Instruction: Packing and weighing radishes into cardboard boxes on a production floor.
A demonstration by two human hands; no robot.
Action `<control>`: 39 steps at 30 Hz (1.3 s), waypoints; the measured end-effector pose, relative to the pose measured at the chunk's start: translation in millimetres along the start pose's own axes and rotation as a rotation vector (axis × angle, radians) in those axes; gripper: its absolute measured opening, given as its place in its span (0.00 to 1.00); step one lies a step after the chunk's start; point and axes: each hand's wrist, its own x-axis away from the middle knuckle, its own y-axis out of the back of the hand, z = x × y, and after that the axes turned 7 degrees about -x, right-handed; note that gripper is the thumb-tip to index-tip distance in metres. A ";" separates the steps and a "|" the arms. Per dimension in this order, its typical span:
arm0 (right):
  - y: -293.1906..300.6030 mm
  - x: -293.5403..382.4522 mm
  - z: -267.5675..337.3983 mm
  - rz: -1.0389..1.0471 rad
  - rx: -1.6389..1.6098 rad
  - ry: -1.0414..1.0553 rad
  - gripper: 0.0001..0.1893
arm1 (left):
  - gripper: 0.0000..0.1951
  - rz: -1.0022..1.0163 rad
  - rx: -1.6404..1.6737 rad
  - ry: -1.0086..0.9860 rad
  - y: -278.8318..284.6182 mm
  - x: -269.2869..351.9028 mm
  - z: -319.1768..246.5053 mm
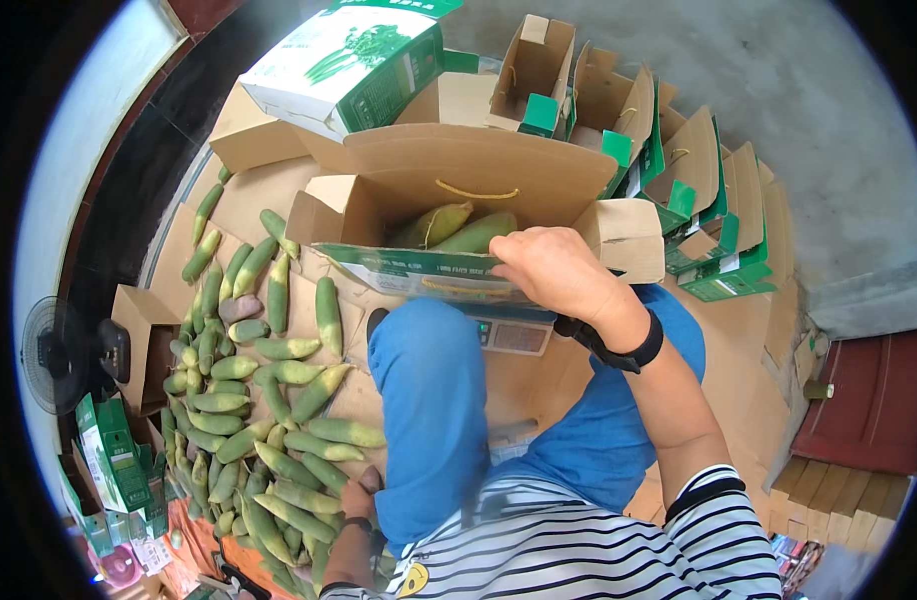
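Note:
In front of my knees a cardboard carton (488, 154) with a green-and-white front stands on a digital scale (515, 337), its lid raised. Several green radishes (477, 234) lie inside it. My right hand (552, 266) grips the upper edge of the carton's front wall near its right end, fingers folded over the cardboard. Down at my left side, my left hand (357, 501) reaches into a large pile of green radishes (293, 517). Its fingers are beside a purplish root (369, 478), partly hidden by my leg, so a hold cannot be made out.
Several cartons with raised lids (680, 172) stand in a row at the back right. A printed carton (353, 64) rests at the back left. At the far left are a fan (53, 356) and more green cartons (113, 457). Flattened cardboard (736, 360) covers the floor.

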 end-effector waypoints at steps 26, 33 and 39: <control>-7.3 6.1 1.3 -0.075 0.019 0.058 0.03 | 0.35 -1.116 1.083 -0.605 390.5 74.3 -119.7; -6.1 7.4 2.7 -0.056 0.036 0.056 0.04 | 0.34 -1.050 0.690 -1.015 479.5 108.2 -257.0; -4.6 15.0 -2.3 -0.083 0.029 0.068 0.03 | 0.19 -1.013 0.728 -0.948 433.7 77.9 -248.1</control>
